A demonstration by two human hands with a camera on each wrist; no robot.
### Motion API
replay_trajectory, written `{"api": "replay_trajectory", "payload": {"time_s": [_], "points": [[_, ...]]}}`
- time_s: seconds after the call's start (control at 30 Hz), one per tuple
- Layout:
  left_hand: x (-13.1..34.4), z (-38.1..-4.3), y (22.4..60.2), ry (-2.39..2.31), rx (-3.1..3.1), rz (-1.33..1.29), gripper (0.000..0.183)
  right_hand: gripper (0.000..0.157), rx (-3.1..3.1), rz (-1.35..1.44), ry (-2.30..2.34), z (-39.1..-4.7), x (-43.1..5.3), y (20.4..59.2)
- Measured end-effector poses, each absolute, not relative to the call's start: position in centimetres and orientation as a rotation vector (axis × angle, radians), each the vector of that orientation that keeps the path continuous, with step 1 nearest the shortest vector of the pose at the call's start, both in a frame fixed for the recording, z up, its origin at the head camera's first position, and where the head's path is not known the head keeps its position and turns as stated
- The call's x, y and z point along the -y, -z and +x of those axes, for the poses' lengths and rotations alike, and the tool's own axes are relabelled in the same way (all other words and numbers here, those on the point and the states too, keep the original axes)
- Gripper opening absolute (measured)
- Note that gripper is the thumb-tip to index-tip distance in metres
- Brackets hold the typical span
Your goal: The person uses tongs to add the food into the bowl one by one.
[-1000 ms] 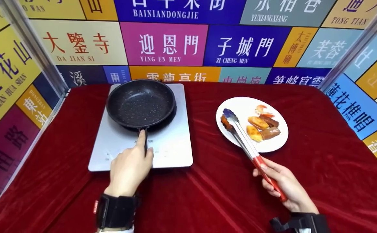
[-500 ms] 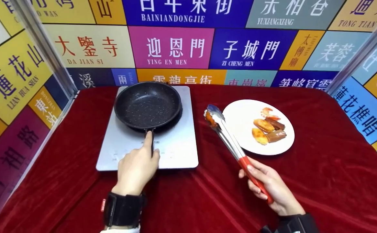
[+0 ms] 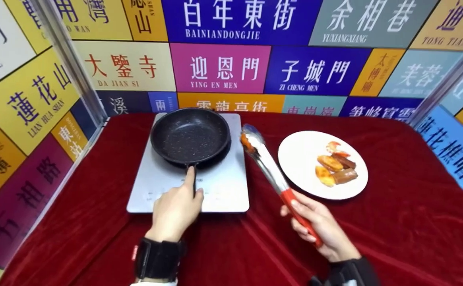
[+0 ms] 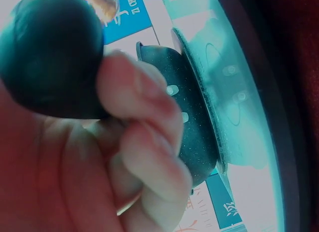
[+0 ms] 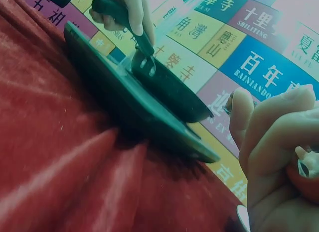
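My left hand [image 3: 177,212] grips the handle of a black speckled frying pan [image 3: 191,137], index finger stretched along it towards the pan. In the left wrist view the rounded black handle end [image 4: 55,53] shows beside the curled fingers [image 4: 154,157]. The pan sits over a silver induction cooktop [image 3: 225,194]; nothing lies in it. My right hand [image 3: 318,224] holds steel tongs [image 3: 269,165] by their red grips. Their tips pinch an orange-brown piece of food [image 3: 248,143], near the cooktop's right edge. In the right wrist view the fingers [image 5: 279,132] curl round a red grip [image 5: 305,186].
On the right stands a white plate [image 3: 297,163] with a shrimp [image 3: 336,149], yellow pieces [image 3: 325,176] and brown pieces [image 3: 345,176]. A dark red cloth [image 3: 231,246] covers the table. Panels with printed signs [image 3: 219,67] rise behind and at both sides.
The tongs have lifted the orange-brown food piece off the plate and moved left towards the pan. The left hand keeps its grip on the handle. The head view has shifted slightly.
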State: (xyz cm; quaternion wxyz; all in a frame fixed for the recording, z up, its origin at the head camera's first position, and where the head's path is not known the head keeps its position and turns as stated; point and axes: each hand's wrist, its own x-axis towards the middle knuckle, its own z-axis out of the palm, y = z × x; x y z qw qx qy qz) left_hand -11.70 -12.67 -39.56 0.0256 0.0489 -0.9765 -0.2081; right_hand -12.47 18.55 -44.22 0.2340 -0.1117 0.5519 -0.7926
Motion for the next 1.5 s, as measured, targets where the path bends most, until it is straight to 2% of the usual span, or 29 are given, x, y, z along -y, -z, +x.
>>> {"api": "replay_trajectory", "payload": {"time_s": [1.0, 1.33, 1.5], "points": [[12.8, -11.7, 39.5, 0.642, 2.981, 0.171, 0.058, 0.046, -1.625, -0.429, 2.076, -15.5, -9.6, 44.3], [12.6, -11.9, 39.6, 0.61, 2.951, 0.151, 0.057, 0.045, -1.759, -0.509, 1.983, -16.2, -8.0, 43.5], [12.8, -11.8, 39.6, 0.601, 2.943, 0.16, 0.057, 0.047, -1.933, -0.55, 1.852, -16.2, -6.8, 41.9]]}}
